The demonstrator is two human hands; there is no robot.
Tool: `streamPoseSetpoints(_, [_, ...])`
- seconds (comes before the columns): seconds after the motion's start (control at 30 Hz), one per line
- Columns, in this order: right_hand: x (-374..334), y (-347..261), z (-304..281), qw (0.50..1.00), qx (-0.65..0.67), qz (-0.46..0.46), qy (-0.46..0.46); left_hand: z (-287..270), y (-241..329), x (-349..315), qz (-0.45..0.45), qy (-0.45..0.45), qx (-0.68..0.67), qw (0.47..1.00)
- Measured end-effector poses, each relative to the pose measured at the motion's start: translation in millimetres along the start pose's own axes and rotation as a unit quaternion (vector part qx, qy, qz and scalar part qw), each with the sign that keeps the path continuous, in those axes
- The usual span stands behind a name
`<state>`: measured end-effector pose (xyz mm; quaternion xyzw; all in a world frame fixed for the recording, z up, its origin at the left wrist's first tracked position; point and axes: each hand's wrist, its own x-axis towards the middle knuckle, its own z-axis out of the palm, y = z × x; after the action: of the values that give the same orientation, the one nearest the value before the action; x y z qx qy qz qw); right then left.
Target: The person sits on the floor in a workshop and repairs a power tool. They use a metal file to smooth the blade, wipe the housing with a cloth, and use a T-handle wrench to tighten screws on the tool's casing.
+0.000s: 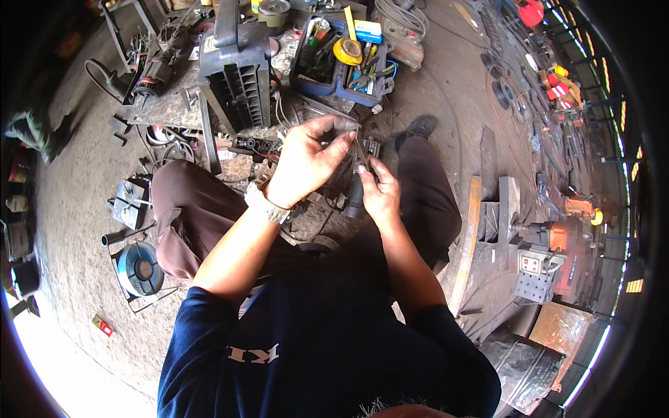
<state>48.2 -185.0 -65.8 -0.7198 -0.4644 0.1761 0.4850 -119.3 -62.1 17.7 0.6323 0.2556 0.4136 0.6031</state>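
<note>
In front of my knees, both hands pinch a thin, dark, narrow strip whose exact kind I cannot make out. My left hand, with a metal-banded watch on its wrist, grips the upper end between thumb and forefinger. Lower down and to the right, my right hand has its thumb and fingers closed on the other end. Beneath the hands, between my legs, is a dark cylindrical tool body, partly hidden by the right hand.
A blue toolbox with pliers and a yellow tape measure stands ahead. To its left is a dark plastic case on a worn board. A blue round fan-like unit sits at left. An orange machine and metal bars are at right.
</note>
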Motion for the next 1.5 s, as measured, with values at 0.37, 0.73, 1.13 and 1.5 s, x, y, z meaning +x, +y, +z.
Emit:
streamPoseSetpoints(0.37, [19, -13, -22, 0.996, -0.037, -0.085, 0.018, 1, -3, 0, 0.032, 0.023, 0.006, 0.999])
streamPoseSetpoints(0.73, [4, -46, -36, 0.975, -0.025, 0.023, -0.218, -21, -35, 21, -0.09, 0.076, -0.408, 0.905])
streamPoseSetpoints(1.13, [5, -30, -76, 0.983, 0.144, 0.048, -0.101, -36, -40, 31, -0.038, 0.124, -0.5, 0.856])
streamPoseSetpoints(1.5, [33, -59, -92, 0.969, -0.025, -0.22, 0.11, -21, -43, 20, -0.118, 0.131, -0.545, 0.82])
